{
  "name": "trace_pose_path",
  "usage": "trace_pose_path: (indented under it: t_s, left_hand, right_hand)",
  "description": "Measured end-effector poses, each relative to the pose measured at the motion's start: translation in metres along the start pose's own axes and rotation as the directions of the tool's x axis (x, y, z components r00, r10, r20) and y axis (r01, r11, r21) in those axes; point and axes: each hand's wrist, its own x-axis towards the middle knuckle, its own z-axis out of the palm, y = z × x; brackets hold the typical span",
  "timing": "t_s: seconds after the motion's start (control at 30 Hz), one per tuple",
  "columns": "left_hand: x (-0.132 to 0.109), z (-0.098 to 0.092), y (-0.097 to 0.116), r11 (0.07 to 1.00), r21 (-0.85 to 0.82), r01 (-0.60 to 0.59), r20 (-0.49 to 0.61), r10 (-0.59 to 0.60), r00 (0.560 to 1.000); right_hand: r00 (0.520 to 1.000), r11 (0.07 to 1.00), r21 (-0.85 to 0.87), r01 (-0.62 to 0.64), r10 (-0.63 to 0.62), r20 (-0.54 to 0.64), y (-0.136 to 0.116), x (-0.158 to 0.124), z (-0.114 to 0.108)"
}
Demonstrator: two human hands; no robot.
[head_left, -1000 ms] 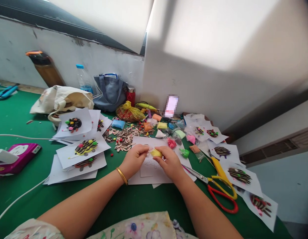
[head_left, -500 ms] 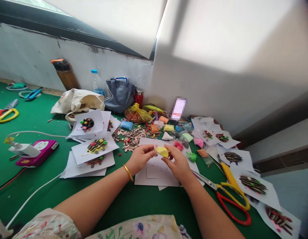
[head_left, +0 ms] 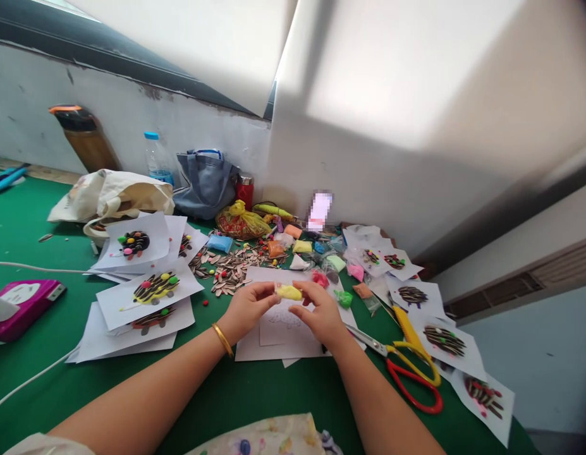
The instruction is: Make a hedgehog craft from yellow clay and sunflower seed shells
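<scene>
Between my two hands is a yellow lump of modelling clay point(head_left: 289, 292), which seems to sit in a clear wrapper. My left hand point(head_left: 250, 308) pinches its left end, thumb and fingers pressed together. The fingers of my right hand point(head_left: 321, 314) grip the other end, with the thumb lower and a little apart. Beneath the clay lies a white sheet point(head_left: 270, 332) with a faint outline drawing, partly covered by my hands. Just beyond are a green clay lump point(head_left: 343, 298) and a pink one point(head_left: 320, 279).
Striped sunflower seeds point(head_left: 231, 262) lie heaped behind the sheet. Scissors point(head_left: 413, 373) with red and yellow handles rest to the right. Decorated paper cards point(head_left: 150, 294) are stacked at left, more cards point(head_left: 444, 344) at right. A phone point(head_left: 320, 210) leans at the wall.
The view has swung slightly right, so the table's things appear further left. The yellow clay has been turned between my fingers and now looks flatter. Both hands keep hold of it.
</scene>
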Motion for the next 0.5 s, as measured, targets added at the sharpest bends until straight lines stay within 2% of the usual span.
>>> trace_pose_path:
  t_s: [0.1,0.23,0.37,0.5]
  left_hand:
    - [-0.001,-0.001,0.001,0.985,0.151,-0.083,-0.040,0.090,0.995]
    - [-0.004,-0.002,-0.003,0.923,0.335,-0.189,-0.025,0.209,0.978]
    - [-0.005,0.001,-0.005,0.889,0.379,-0.258,0.036,0.265,0.964]
    - [-0.006,0.004,-0.002,0.862,0.423,-0.279,0.039,0.290,0.956]
  right_hand:
    - [0.999,0.994,0.093,-0.051,0.050,0.022,0.003,0.000,0.000]
    - [1.000,1.000,0.017,0.020,-0.020,0.008,-0.002,0.000,-0.001]
    - [0.998,0.998,-0.020,0.060,-0.060,-0.021,-0.011,0.000,0.005]
    - [0.999,0.999,-0.026,0.040,-0.041,-0.031,-0.016,0.001,0.009]
